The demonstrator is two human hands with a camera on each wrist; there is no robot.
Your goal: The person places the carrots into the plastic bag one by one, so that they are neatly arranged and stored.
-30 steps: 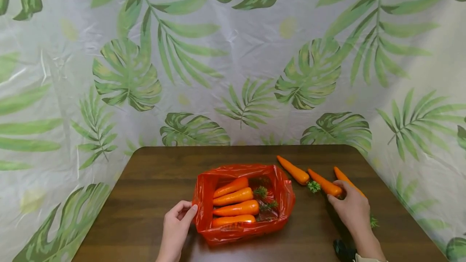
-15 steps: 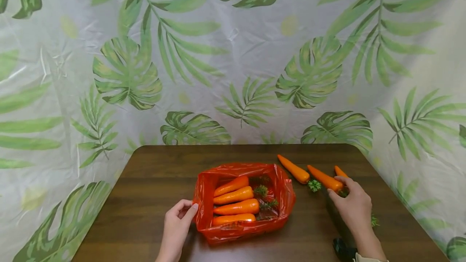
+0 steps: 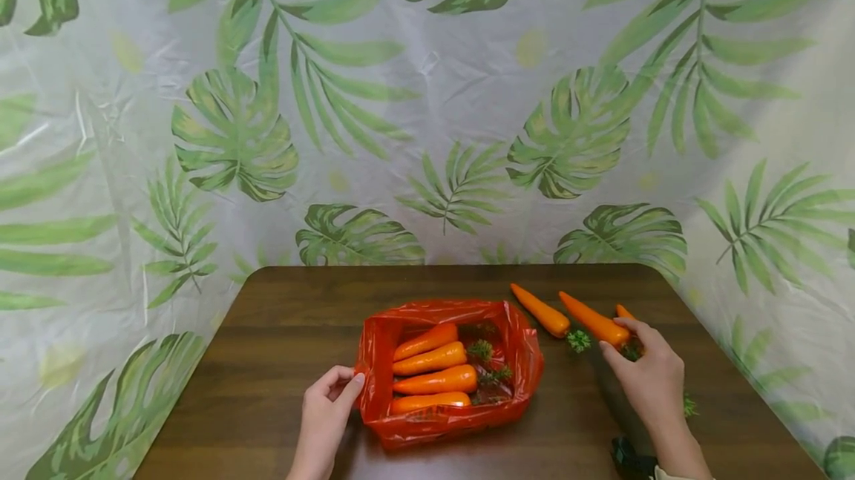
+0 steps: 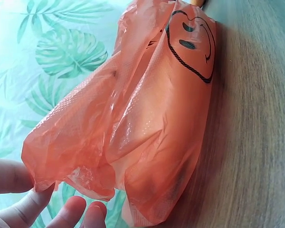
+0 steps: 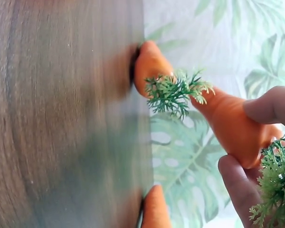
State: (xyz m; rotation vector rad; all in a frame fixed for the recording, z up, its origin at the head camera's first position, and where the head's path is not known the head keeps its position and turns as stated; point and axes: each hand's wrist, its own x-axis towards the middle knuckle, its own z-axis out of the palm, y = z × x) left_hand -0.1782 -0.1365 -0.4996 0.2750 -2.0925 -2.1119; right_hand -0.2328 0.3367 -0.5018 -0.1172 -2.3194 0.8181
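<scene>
In the head view a red plastic bag (image 3: 467,432) stands with its mouth spread open on the table. Several orange carrots (image 3: 437,378) with green tops lie side by side inside it. My left hand (image 3: 323,409) pinches the bag's left rim between thumb and fingers; the left wrist view shows the thin film (image 4: 147,128) bunched there. Over on the right, my right hand (image 3: 651,376) grips a carrot (image 3: 591,318) by its thick end. That carrot is raised off the table, its leafy top (image 5: 280,178) hanging by the fingers in the right wrist view.
A loose carrot (image 3: 541,311) with a leafy top (image 3: 578,341) lies just left of the held one. Another carrot (image 3: 623,311) is mostly hidden behind my right hand. A black object (image 3: 628,458) sits at my right wrist. Leaf-patterned sheeting (image 3: 427,94) hangs behind the brown table (image 3: 280,331).
My right hand has lifted the carrot slightly, its tip moving up and a little left. The left hand and the bag have stayed put.
</scene>
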